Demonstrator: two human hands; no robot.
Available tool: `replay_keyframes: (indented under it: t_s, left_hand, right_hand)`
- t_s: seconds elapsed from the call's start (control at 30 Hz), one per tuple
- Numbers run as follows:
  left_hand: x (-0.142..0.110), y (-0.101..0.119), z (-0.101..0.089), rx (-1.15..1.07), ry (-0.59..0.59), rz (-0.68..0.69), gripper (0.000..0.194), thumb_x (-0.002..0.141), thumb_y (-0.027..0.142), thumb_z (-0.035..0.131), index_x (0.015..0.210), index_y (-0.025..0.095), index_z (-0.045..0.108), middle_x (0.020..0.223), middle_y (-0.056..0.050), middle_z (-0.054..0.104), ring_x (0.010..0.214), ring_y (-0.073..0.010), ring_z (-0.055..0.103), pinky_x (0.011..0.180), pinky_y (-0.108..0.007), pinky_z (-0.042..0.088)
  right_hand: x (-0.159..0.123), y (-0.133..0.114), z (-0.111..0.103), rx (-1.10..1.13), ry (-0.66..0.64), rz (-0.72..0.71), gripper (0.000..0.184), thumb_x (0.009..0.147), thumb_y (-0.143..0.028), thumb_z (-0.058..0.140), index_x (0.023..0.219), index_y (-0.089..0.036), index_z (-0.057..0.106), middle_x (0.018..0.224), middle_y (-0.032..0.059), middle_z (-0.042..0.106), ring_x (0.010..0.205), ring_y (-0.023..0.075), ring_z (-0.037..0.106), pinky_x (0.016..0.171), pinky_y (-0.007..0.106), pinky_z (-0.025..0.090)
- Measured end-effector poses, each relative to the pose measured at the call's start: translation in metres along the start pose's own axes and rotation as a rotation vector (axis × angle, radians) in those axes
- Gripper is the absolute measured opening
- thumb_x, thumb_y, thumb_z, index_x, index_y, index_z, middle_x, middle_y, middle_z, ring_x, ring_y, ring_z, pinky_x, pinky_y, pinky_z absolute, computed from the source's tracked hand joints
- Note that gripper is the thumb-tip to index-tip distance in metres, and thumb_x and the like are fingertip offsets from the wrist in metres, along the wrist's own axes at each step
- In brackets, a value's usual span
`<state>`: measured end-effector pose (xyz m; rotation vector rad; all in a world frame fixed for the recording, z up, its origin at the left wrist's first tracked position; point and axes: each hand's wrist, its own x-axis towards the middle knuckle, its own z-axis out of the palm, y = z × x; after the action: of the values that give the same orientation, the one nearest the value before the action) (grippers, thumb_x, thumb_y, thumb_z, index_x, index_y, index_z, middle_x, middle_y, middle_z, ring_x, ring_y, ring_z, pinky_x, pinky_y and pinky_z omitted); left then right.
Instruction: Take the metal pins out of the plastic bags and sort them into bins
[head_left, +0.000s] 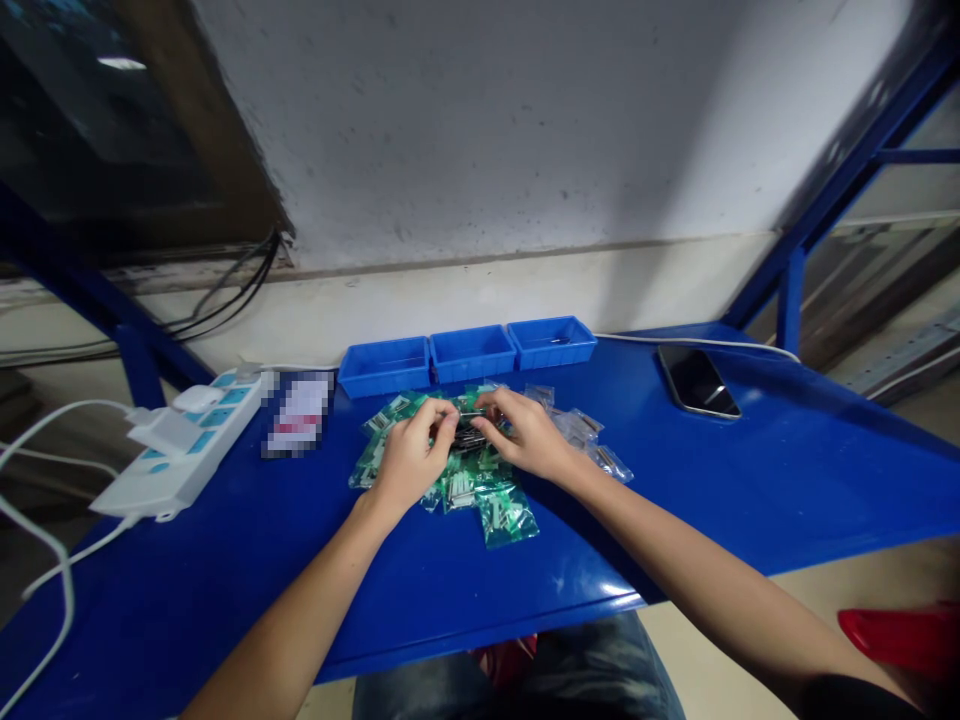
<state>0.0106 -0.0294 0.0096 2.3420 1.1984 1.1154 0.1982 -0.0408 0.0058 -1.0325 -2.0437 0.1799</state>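
Observation:
Over a heap of small green plastic bags (pixel 501 512) with little white and metal parts inside, my two hands face each other. My left hand (pixel 411 450) pinches one end of a thin metal rod (pixel 471 414) between thumb and forefinger. Around the rod's other end curl the fingers of my right hand (pixel 529 432); their exact contact with it is too small to make out. Just below the fingertips lies a pile of dark thin metal pieces (pixel 471 438). Clear bags (pixel 581 428) with metal parts lie beside my right hand.
Behind the heap stand three blue bins in a row: left (pixel 384 370), middle (pixel 472 355) and right (pixel 553 343). A white power strip (pixel 169 480) with cables and a blurred-out packet (pixel 298 418) are at left. A phone (pixel 699 382) lies at right on the blue table (pixel 795 460).

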Motion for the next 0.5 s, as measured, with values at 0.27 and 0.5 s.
replay_keyframes:
  t_s: [0.27,0.5]
  left_hand:
    - [0.0000,0.0021,-0.0012,-0.002,-0.019,-0.013,0.017,0.090,0.032,0.044,0.101,0.020,0.052,0.063,0.002,0.061,0.053,-0.0126,0.057,0.048,-0.020,0.037]
    - [0.0001,0.0015,-0.0004,-0.012,-0.036,0.014,0.015,0.090,0.030,0.047,0.100,0.020,0.052,0.059,0.005,0.055,0.053,-0.0114,0.055,0.050,-0.020,0.038]
  right_hand:
    - [0.0010,0.0011,0.0006,-0.003,0.010,-0.004,0.009,0.091,-0.024,0.043,0.088,-0.019,0.050,0.077,0.0035,0.056,0.066,0.0140,0.050,0.060,0.026,0.039]
    - [0.0007,0.0010,0.0013,-0.013,0.012,-0.006,0.016,0.093,-0.027,0.040,0.087,-0.018,0.051,0.075,0.0028,0.054,0.065,0.0139,0.050,0.061,0.026,0.039]
